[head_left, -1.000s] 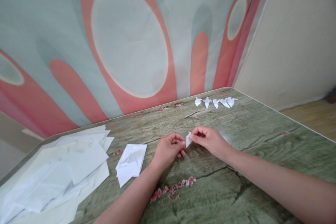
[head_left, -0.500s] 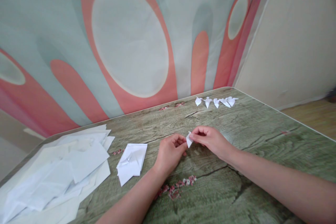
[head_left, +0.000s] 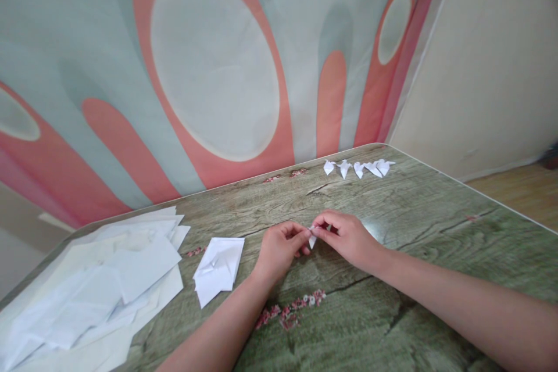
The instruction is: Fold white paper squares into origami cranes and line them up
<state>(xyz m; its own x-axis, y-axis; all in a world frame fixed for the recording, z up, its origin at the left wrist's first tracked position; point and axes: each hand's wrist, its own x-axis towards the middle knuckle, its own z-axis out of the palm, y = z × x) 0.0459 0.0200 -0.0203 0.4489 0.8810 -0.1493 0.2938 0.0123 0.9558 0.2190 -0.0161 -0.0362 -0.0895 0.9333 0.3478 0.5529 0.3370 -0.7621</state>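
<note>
Between my two hands is a small folded piece of white paper (head_left: 313, 240), its lower tip pointing down and its upper part hidden by fingers. My left hand (head_left: 282, 247) pinches its left side with thumb and fingers. From the right, my right hand (head_left: 344, 238) pinches the other side. Toward the table's back edge stands a row of several small white folded paper birds (head_left: 343, 168).
A large heap of white paper sheets (head_left: 148, 267) covers the left of the table. Beside it lie a few smaller paper squares (head_left: 220, 270). The wood-patterned table (head_left: 436, 256) carries printed pink flowers. A wall with a painted pattern (head_left: 218, 70) rises behind its back edge.
My hands have drawn closer together on the folded paper, and my fingers now cover more of it. The paper birds and the sheets stay where they were.
</note>
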